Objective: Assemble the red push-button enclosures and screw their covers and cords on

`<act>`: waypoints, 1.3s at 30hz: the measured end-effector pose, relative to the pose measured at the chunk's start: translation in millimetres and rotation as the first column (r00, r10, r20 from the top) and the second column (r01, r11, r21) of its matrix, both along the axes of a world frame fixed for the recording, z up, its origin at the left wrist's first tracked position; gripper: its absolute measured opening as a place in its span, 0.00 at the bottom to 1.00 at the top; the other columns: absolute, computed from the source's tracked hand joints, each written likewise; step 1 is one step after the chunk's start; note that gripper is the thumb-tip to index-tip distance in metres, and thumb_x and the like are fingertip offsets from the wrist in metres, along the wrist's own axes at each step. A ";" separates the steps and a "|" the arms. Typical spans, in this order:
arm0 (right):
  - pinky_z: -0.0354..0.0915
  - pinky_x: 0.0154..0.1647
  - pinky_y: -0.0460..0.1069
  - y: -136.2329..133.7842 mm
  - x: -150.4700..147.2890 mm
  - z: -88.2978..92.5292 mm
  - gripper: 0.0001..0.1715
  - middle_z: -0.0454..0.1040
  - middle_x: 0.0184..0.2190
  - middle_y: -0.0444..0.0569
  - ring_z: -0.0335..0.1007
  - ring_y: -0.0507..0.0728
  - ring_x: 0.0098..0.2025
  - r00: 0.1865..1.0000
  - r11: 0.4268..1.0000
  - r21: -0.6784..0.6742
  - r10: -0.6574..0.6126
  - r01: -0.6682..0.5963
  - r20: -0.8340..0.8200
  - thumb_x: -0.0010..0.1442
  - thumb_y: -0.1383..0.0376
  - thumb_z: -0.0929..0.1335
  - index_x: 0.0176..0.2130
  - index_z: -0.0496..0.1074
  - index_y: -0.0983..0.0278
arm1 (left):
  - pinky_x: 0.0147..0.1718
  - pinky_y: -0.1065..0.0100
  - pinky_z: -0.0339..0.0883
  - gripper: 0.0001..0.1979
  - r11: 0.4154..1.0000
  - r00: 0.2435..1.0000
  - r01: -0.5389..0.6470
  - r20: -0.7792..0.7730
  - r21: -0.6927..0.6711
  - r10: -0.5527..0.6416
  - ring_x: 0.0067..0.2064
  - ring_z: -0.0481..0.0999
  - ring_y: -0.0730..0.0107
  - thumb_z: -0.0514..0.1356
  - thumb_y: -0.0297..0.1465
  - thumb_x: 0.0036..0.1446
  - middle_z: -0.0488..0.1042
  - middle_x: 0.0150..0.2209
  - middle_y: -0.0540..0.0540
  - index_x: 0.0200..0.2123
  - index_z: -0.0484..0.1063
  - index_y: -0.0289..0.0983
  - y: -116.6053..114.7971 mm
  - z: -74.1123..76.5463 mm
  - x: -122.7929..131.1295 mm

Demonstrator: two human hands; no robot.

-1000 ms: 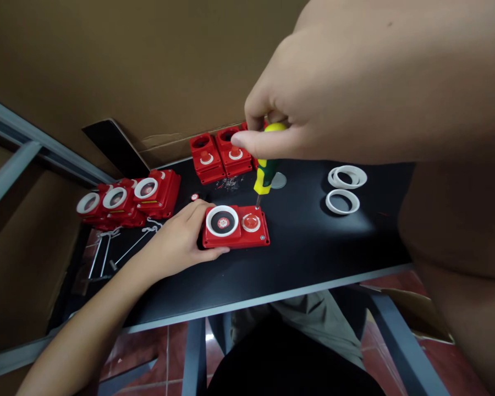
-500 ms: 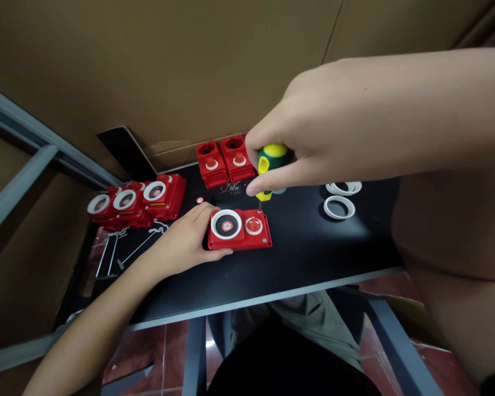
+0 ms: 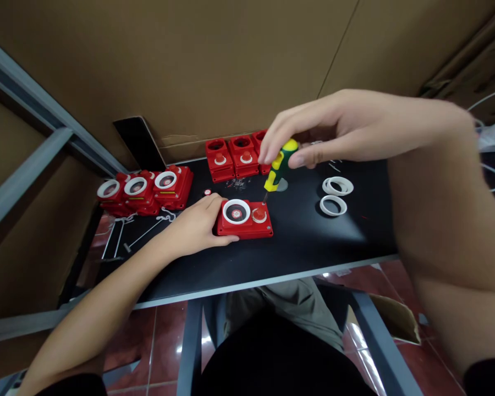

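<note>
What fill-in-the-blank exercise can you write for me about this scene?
1. The right hand holds a screwdriver with a green and ___ handle.
2. The left hand steadies the red box on the ___ table.
3. Loose white rings lie to the ___ of this box.
Missing words: yellow; black; right.

The left grip (image 3: 193,231) is resting low, arm stretching forward, fingers curling closed. The right grip (image 3: 325,129) is hanging higher, arm crossing leftward, fingertips pinching together.
</note>
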State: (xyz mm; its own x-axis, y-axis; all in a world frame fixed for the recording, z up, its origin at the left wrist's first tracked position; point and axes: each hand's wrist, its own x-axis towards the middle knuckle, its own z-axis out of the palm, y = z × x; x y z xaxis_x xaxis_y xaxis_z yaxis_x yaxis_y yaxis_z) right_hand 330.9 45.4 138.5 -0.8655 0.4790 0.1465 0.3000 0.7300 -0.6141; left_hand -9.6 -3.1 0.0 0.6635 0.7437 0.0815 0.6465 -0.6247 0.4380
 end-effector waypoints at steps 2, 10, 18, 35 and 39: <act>0.66 0.37 0.43 5.8 3.5 -17.8 0.24 0.83 0.53 0.52 0.70 0.44 0.36 0.992 0.994 -0.107 0.000 -0.014 -0.129 0.79 0.53 0.71 0.62 0.82 0.66 | 0.63 0.41 0.78 0.30 1.000 1.000 -0.005 -0.007 -0.003 0.005 0.57 0.83 0.40 0.76 0.50 0.61 0.79 0.55 0.35 0.54 0.73 0.38 0.4 -0.4 0.3; 0.61 0.24 0.43 19.3 -23.1 -71.0 0.24 0.87 0.45 0.56 0.64 0.43 0.24 0.765 0.911 -0.397 -0.179 -0.108 -0.618 0.64 0.49 0.83 0.46 0.86 0.68 | 0.63 0.42 0.77 0.30 1.000 1.000 -0.019 -0.013 0.003 0.019 0.57 0.82 0.39 0.76 0.50 0.61 0.79 0.55 0.35 0.56 0.73 0.39 -1.4 0.4 0.3; 0.61 0.23 0.43 2.1 -25.3 -65.6 0.24 0.87 0.42 0.52 0.77 0.50 0.34 0.725 0.867 -0.495 -0.378 0.059 -0.576 0.53 0.56 0.87 0.43 0.84 0.64 | 0.71 0.38 0.70 0.31 1.000 1.000 -0.010 -0.028 -0.006 0.010 0.59 0.82 0.39 0.76 0.49 0.62 0.80 0.55 0.36 0.58 0.73 0.37 -1.2 3.0 1.7; 0.53 0.16 0.47 -14.8 -43.2 -69.6 0.31 0.77 0.33 0.42 0.63 0.45 0.23 0.608 0.870 -0.450 -0.470 0.200 -0.639 0.45 0.53 0.90 0.40 0.80 0.62 | 0.58 0.45 0.78 0.31 1.000 1.000 -0.022 -0.023 -0.015 0.021 0.54 0.82 0.41 0.75 0.52 0.61 0.78 0.53 0.36 0.54 0.72 0.38 -1.7 4.3 0.7; 0.53 0.15 0.47 -18.3 -43.9 -68.0 0.32 0.76 0.32 0.42 0.62 0.45 0.23 0.613 0.870 -0.435 -0.477 0.231 -0.630 0.44 0.51 0.90 0.39 0.80 0.62 | 0.60 0.44 0.78 0.32 0.999 0.999 -0.026 -0.022 -0.023 0.026 0.56 0.82 0.40 0.74 0.52 0.62 0.78 0.54 0.36 0.56 0.72 0.37 -1.2 3.6 1.5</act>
